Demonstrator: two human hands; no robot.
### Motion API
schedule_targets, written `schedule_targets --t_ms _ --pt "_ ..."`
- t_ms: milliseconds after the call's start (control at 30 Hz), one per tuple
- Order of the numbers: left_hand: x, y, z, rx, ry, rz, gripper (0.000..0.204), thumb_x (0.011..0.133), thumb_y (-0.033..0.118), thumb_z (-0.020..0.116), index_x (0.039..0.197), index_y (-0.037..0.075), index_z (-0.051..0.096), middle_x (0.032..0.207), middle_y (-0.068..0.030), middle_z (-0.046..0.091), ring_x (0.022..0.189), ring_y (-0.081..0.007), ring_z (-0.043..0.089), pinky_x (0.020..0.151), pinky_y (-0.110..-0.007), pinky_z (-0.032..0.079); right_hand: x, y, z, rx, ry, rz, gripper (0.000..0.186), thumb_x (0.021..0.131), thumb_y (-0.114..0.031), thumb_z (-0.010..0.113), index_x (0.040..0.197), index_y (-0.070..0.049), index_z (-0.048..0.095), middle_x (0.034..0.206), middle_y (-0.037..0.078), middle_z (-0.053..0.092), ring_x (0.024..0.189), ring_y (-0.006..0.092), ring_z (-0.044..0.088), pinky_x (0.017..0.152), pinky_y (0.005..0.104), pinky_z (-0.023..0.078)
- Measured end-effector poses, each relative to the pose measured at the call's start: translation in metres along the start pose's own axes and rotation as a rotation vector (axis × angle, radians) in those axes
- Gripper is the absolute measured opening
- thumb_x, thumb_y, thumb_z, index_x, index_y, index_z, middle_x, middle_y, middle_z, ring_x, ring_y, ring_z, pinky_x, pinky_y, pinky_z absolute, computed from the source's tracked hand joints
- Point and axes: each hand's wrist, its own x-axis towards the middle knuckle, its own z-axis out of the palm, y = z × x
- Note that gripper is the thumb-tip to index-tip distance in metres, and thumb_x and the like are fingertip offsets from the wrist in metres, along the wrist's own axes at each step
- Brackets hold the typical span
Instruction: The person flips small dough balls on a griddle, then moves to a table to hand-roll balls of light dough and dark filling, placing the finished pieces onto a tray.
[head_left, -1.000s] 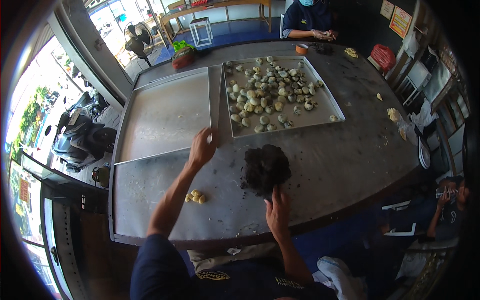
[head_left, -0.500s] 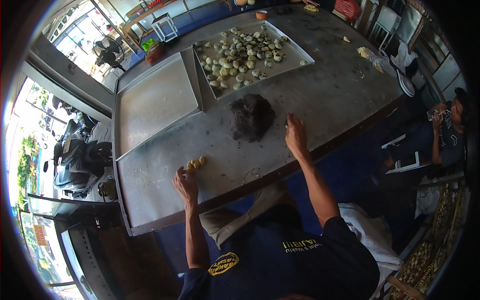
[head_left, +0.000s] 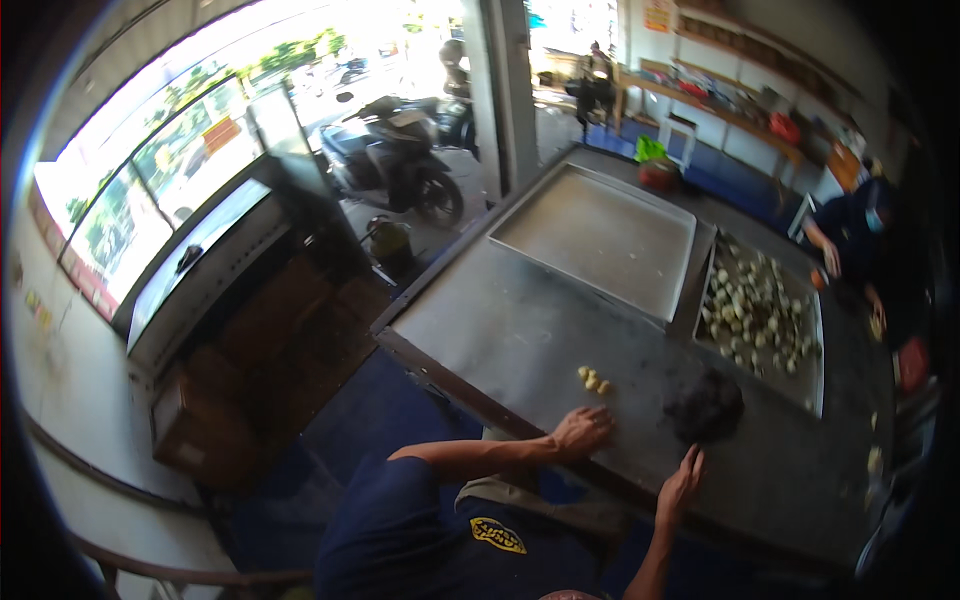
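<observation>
My left hand [head_left: 583,432] rests palm down at the table's near edge, its fingers loosely stretched and nothing visible in them. Just beyond it lies a small cluster of pale yellow dough balls [head_left: 594,381]. To the right, my right hand [head_left: 680,484] is raised at the near side of a dark, crumbly mound [head_left: 706,405]. Its fingers point toward the mound and look extended, though blur softens the fingertips. Farther right, a metal tray [head_left: 765,385] holds many roundish dough pieces [head_left: 760,308], pale with dark smudges.
A second shallow metal tray [head_left: 600,225] lies at the table's far left. Across the table [head_left: 480,345], a masked co-worker [head_left: 850,235] reaches toward the far edge. A glass-fronted counter [head_left: 200,280], a gas cylinder [head_left: 390,243] and a parked scooter [head_left: 395,165] stand to the left.
The view has swung left, so the table now sits farther right. My left hand has shifted to the near side of the dough balls; my right hand remains near the dark mound.
</observation>
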Motion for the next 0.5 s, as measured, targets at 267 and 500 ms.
schedule_targets --t_ms 267,500 --pt "0.067 -0.005 0.041 0.134 -0.012 0.005 0.038 0.089 0.038 0.057 0.109 0.007 0.06 0.115 -0.0134 0.054 0.117 -0.0285 0.045 0.108 -0.052 0.026 0.027 0.011 -0.003 0.233 -0.076 0.021 0.036 0.084 0.002 0.062 0.12 0.005 0.061 0.118 0.023 0.059 0.104 0.0378 0.059 0.092 0.0427 0.046" --pt "0.089 -0.007 0.038 0.004 -0.086 0.079 0.029 0.087 0.028 0.054 0.104 0.005 0.059 0.107 -0.0122 0.051 0.113 -0.0271 0.045 0.104 -0.052 0.026 0.03 0.033 -0.023 0.048 -0.232 -0.059 0.046 0.081 0.001 0.066 0.125 0.003 0.056 0.114 0.026 0.055 0.102 0.036 0.057 0.09 0.0449 0.046"
